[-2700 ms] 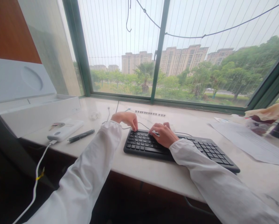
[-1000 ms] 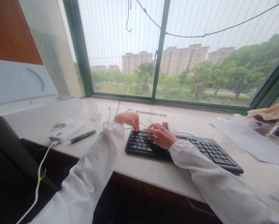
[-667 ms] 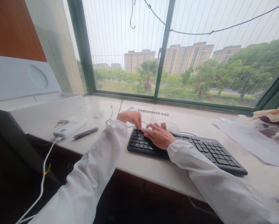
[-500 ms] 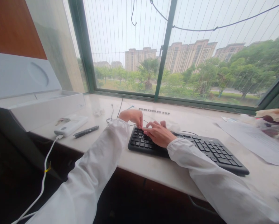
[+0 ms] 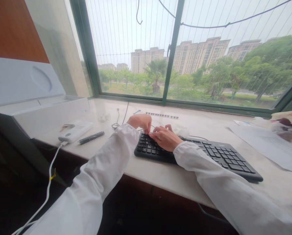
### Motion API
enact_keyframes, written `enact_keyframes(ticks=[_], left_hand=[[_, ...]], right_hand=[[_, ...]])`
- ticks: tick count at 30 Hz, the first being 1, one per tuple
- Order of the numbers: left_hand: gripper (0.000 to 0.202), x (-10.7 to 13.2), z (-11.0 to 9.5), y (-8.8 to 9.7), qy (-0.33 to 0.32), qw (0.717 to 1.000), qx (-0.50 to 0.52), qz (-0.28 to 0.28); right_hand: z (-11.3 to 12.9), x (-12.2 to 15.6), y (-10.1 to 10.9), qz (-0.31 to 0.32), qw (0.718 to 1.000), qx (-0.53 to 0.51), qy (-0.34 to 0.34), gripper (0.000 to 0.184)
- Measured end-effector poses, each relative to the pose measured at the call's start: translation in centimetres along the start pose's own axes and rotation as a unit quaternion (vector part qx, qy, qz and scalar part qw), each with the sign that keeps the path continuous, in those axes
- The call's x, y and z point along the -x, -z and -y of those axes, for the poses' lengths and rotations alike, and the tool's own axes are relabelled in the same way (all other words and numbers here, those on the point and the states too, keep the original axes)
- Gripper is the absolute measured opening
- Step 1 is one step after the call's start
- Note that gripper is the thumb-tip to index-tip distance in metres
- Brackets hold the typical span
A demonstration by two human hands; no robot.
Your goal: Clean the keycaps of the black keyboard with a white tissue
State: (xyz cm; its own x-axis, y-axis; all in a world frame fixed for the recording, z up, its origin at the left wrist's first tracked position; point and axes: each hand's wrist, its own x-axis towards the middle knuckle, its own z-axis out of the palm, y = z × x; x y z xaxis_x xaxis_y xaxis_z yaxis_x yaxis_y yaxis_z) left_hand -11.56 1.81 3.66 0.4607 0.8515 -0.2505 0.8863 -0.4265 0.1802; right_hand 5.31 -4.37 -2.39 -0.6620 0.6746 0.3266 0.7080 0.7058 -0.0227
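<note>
A black keyboard (image 5: 209, 156) lies on a pale stone windowsill counter (image 5: 160, 173). My left hand (image 5: 139, 121) arches over the keyboard's far left corner, fingertips pointing down onto the top rows of keys. My right hand (image 5: 166, 137) rests on the keys just beside it, fingers apart and bent, its tips close to those of the left hand. Neither hand holds anything. Both arms are in white sleeves. The number pad end of the keyboard is uncovered.
A white power bank (image 5: 75, 132) with a white cable, keys (image 5: 66, 126) and a black pen (image 5: 91, 137) lie left of the keyboard. An open white box (image 5: 43, 114) stands at far left. Thin wires (image 5: 118, 121) run behind. Papers (image 5: 270, 143) and a bag (image 5: 287, 118) lie right.
My right hand has slid left along the keys toward my left hand, and its fingers keep shifting. The view has drifted slightly left and down.
</note>
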Motion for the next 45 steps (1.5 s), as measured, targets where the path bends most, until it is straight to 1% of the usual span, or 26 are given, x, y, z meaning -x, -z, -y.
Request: enact_keyframes(ticks=[3, 7, 9, 13, 18, 22, 26, 31, 39, 42, 45], left_hand=[[0.023, -0.3, 0.6, 0.0, -0.015, 1.000, 0.003, 0.006], [0.030, -0.7, 2.4, 0.1, -0.079, 0.996, 0.044, 0.023], [0.034, -0.8, 3.3, 0.1, -0.085, 0.994, 0.066, 0.025], [0.043, -1.1, 4.1, 0.0, -0.035, 0.997, 0.072, 0.014], [0.055, -2.1, 4.5, -0.7, 0.030, 0.994, 0.074, 0.073], [0.062, -3.1, 5.2, -1.1, 0.035, 0.988, 0.094, 0.116], [0.068, -3.7, 5.2, -1.0, 0.038, 0.983, 0.083, 0.160], [0.065, -3.6, 4.8, -0.7, 0.027, 0.975, 0.096, 0.196], [0.054, -2.9, 4.4, -0.5, 0.017, 0.976, 0.104, 0.189], [0.055, -2.8, 4.3, -0.5, 0.006, 0.977, 0.097, 0.189], [0.056, -3.0, 4.3, -0.4, 0.008, 0.978, 0.091, 0.190]], right_hand=[[0.0, 0.0, 0.1, 0.000, 1.000, 0.003, 0.007, 0.040], [-0.2, -0.1, 0.1, -0.003, 1.000, -0.006, 0.018, 0.041], [-0.3, -0.1, 0.0, -0.011, 1.000, -0.015, 0.022, 0.041], [-0.5, -0.2, -0.3, -0.019, 0.999, -0.032, 0.031, 0.042], [-0.5, -0.2, -0.5, -0.019, 0.999, -0.035, 0.028, 0.043], [-0.4, -0.3, -0.5, -0.009, 0.999, -0.025, 0.020, 0.042], [-0.4, -0.3, -0.5, -0.005, 1.000, -0.016, 0.022, 0.041], [-0.2, -0.1, -0.4, -0.005, 0.999, -0.005, 0.034, 0.041], [0.1, 0.1, 0.0, -0.006, 0.999, 0.007, 0.040, 0.041], [0.2, 0.1, 0.1, 0.001, 0.999, 0.019, 0.031, 0.039], [0.4, 0.0, 0.2, 0.008, 0.999, 0.028, 0.024, 0.039]])
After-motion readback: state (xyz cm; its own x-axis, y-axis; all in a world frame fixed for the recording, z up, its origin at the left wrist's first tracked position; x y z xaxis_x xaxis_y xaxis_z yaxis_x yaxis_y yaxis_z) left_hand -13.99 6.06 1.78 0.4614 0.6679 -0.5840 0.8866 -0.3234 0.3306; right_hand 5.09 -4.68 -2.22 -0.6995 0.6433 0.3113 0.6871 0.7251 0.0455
